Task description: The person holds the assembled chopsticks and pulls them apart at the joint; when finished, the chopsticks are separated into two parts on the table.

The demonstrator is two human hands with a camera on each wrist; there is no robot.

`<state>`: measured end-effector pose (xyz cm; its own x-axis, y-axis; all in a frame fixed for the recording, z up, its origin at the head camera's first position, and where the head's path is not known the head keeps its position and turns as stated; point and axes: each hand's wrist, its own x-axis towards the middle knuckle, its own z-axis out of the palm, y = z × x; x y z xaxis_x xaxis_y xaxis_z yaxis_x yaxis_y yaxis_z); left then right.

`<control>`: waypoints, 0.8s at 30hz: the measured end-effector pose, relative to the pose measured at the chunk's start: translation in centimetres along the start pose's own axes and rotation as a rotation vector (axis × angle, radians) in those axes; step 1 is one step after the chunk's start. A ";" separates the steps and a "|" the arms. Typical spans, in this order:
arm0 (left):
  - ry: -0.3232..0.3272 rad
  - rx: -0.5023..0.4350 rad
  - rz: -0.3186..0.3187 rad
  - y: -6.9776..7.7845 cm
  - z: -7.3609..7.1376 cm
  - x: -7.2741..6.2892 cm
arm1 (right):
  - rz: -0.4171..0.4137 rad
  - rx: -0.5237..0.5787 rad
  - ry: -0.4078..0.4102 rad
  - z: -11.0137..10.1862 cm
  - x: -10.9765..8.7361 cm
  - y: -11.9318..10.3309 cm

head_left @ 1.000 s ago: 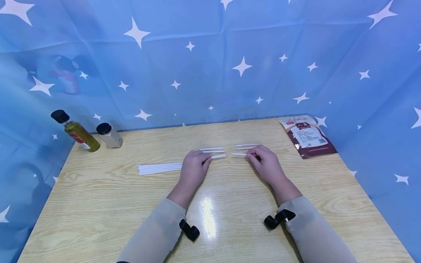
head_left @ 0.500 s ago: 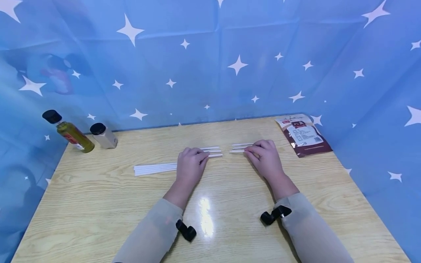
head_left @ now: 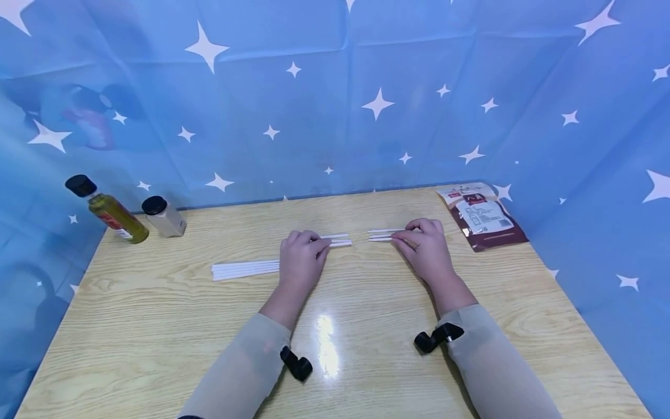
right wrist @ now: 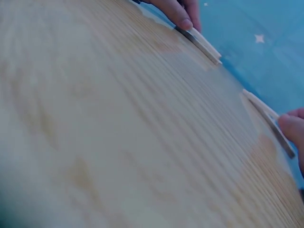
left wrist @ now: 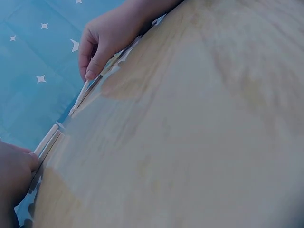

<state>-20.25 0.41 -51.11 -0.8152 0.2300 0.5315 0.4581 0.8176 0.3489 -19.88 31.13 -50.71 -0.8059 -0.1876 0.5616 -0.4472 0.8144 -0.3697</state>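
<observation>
In the head view my left hand (head_left: 302, 259) pinches a thin white stick (head_left: 341, 244) between thumb and fingers, low over the table. Its end points right, just in front of other white sticks partly covered by the hand. My right hand (head_left: 428, 247) pinches another thin white stick (head_left: 382, 239), its end pointing left, close in front of a similar pair. A gap separates the two groups. A row of longer-showing white sticks (head_left: 246, 269) lies left of my left hand, their right ends hidden by it. The right wrist view shows the right-hand stick (right wrist: 260, 103) near the tabletop.
On the wooden table (head_left: 366, 349), an oil bottle (head_left: 119, 218) and a black-capped jar (head_left: 166, 218) stand at the back left. A maroon and white pouch (head_left: 484, 218) lies at the back right. A blue star-patterned cloth (head_left: 314, 116) hangs behind the table.
Both hands have moved the pinched sticks slightly away from me, nearer the sticks lying behind them. The head view has shifted a little, so the scene sits slightly further left.
</observation>
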 end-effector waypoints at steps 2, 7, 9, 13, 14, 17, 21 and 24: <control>0.007 0.008 0.000 -0.1 0.1 0.0 | 0.001 -0.004 -0.002 0.0 0.0 0.2; 0.016 0.030 -0.012 -0.3 0.1 0.2 | -0.003 -0.004 -0.011 0.1 0.2 0.7; 0.015 0.032 -0.017 -0.3 0.0 0.3 | -0.008 -0.001 -0.016 0.1 0.4 0.9; 0.001 0.027 -0.026 -0.3 0.0 0.3 | -0.001 -0.003 -0.035 0.2 0.6 0.9; 0.000 0.025 -0.027 -0.3 0.0 0.3 | 0.003 -0.003 -0.039 0.2 0.6 0.9; 0.003 0.026 -0.034 -0.4 0.0 0.4 | 0.011 -0.006 -0.042 0.3 0.7 0.9; 0.007 0.025 -0.046 -0.4 0.2 0.4 | 0.016 -0.004 -0.033 0.3 0.7 0.9; -0.006 0.023 -0.055 -0.4 0.3 0.4 | 0.048 0.005 -0.030 0.4 0.7 0.9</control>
<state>-20.88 0.32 -51.28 -0.8411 0.1872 0.5074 0.4043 0.8408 0.3601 -20.95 31.51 -50.91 -0.8376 -0.1650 0.5208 -0.4099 0.8201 -0.3994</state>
